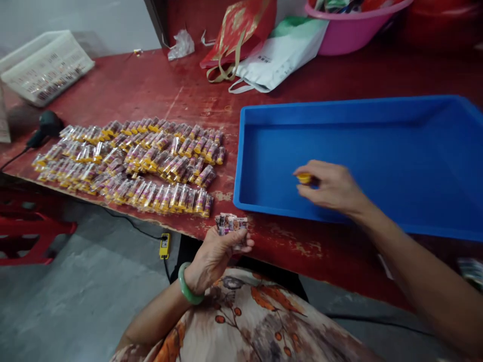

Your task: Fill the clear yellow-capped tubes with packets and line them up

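My left hand [219, 251], with a green bangle at the wrist, is closed on a small bunch of printed plastic wrappers [231, 224] just off the table's front edge. Over the blue tray [238, 166] my right hand [330, 186] pinches a small yellow cap-like piece [304, 178]; the rest of that piece is hidden by the fingers. To the left, many small clear-wrapped tubes with yellow ends [162, 161] lie in several rows on the red table [181, 95].
A red bag [241, 30], a white bag [279, 55] and a pink basin [347, 32] sit at the back. A white plastic basket [49, 65] and a black corded tool [47, 125] stand left. Below are a red stool [33, 231] and a yellow power socket [164, 246].
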A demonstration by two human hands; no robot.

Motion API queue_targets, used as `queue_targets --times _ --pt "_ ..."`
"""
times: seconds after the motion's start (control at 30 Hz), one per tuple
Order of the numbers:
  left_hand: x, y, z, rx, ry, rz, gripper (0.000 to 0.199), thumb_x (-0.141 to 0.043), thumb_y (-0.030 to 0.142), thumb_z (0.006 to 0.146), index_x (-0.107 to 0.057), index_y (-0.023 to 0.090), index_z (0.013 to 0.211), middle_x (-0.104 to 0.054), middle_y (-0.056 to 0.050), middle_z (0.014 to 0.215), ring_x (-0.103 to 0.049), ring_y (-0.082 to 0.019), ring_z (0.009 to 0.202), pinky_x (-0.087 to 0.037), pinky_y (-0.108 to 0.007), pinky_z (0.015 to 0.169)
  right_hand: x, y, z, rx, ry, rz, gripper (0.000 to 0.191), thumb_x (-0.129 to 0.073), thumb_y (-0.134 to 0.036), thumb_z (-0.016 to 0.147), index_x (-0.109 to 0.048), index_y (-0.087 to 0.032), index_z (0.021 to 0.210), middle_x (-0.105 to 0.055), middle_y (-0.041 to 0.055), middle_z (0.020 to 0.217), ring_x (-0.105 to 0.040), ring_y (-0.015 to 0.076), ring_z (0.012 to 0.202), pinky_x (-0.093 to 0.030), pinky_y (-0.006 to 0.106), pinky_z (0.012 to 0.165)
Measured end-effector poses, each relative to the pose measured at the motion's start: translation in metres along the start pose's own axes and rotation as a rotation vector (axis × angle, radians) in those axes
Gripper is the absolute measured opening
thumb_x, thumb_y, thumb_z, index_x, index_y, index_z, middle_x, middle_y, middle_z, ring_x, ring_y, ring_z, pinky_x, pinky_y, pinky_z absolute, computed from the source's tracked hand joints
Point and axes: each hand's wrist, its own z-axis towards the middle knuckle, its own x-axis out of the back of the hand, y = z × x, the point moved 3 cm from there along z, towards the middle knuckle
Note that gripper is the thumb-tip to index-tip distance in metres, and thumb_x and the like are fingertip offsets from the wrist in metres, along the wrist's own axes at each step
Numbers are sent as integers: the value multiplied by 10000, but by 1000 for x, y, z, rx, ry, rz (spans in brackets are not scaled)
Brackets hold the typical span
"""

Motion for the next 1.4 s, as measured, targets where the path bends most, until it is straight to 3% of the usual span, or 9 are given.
queue_targets --times 0.07,0.13,0.23,0.33,0.43,0.63,0.8,0.93,1.4 --pt "-1 1 1 -65 12 -9 265 -829 191 650 -675 103 847 -687 -53 769 -654 -150 677 -535 -262 674 14 -21 -25 -77 93 438 90 -660 -245 709 -594 -199 750 -610 25 737 -540 152 619 -416 281 577" --pt "-3 1 2 -134 11 -35 302 -833 184 639 -680 111 888 -701 -71 858 -660 -168 744 -533 -292 736 9 -45 -51 -224 48 722 124 -673 -298 750 -600 -204 718 -604 9 674 -540 139 560 -412 260 515" --pt "-7 -3 2 -153 -15 -54 292 -826 201 646 -689 124 892 -706 -76 907 -663 -197 798 -527 -336 779 -27 -83 -81 -423 -96 785 193 -692 -387 746 -663 -196 753 -557 -15 538 -485 117 431 -347 232 409" --pt "-11 -7 -1 -107 -28 -38 243 -821 218 651 -692 114 828 -702 -67 824 -648 -176 719 -521 -321 742 -61 -107 -89 -384 -105 750 198 -650 -347 751 -642 -175 652 -538 -7 544 -481 110 449 -340 231 422" --pt "-10 -6 -4 -88 22 -37 270 -840 221 616 -692 121 819 -700 -53 782 -633 -157 669 -518 -305 713 -71 -112 -81 -295 -20 665 193 -582 -250 743 -598 -169 569 -510 -6 553 -471 104 502 -342 230 472" --pt "2 -2 -5 -152 87 -28 406 -838 231 629 -688 114 988 -720 -99 936 -673 -207 786 -530 -362 797 -53 -100 -68 -263 -74 658 214 -604 -284 766 -595 -178 581 -541 -16 569 -469 105 544 -348 228 516" --pt "18 -7 -2 -198 129 -92 338 -841 249 636 -696 120 912 -717 -87 959 -673 -206 821 -532 -325 765 -51 -87 -94 -346 -166 943 178 -627 -380 846 -630 -203 873 -565 -1 747 -462 96 536 -368 221 473" --pt "21 -10 -1 -174 153 -181 334 -856 267 616 -692 123 870 -713 -71 906 -659 -188 795 -525 -287 710 -55 -96 -113 -204 -190 1103 100 -628 -281 861 -599 -219 934 -547 18 926 -516 84 538 -449 233 481" --pt "9 -7 -7 -91 179 -291 304 -869 244 604 -652 133 787 -660 -17 802 -609 -125 691 -517 -253 642 -54 -130 -123 128 360 418 256 -644 -120 829 -570 -234 1046 -615 63 981 -623 194 862 -534 342 738"
